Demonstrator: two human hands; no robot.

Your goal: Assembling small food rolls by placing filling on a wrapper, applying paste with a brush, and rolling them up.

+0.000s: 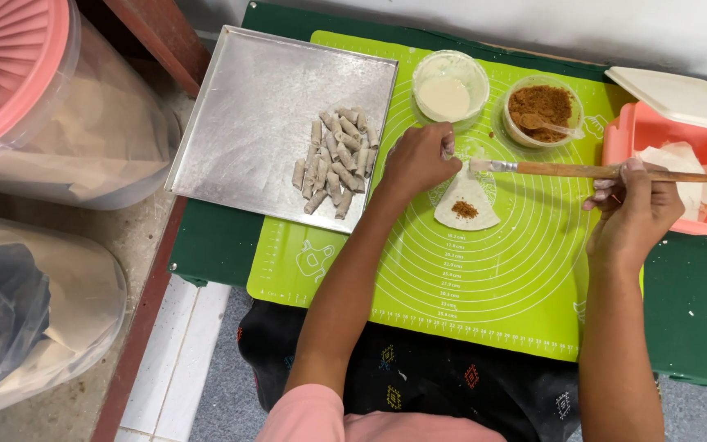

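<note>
— Nearest the camera? 
— Dark patterned cloth over the lap, pink sleeve at the bottom edge, both forearms reaching up onto a lime-green silicone pastry mat spread over a dark green table.

— And the right hand? 
— Closed around the wooden handle of a pastry brush, held level, bristles pointing left and touching the top corner of the wrapper.

— Left hand? 
— Curled narrow, fingertips pinching down on the upper edge of a triangular white wrapper. Could not tell how much of the sheet was gripped under the fingers.

— Where was the wrapper? 
— Flat on the mat, near the centre of its printed rings, between the two hands, with a small dab of brown filling on it.

— Further off? 
— To the left, a square metal tray half on the mat, carrying a heap of small rolled pieces near its right edge. Beyond the hands, a round tub of pale paste and, just beside it, a round tub of brown crumbly filling with a spoon in it. At far right, a pink box with white sheets inside, its cream lid resting askew on top.

— Off the table? 
— On the floor to the left, large clear containers, one with a pink lid.
</note>
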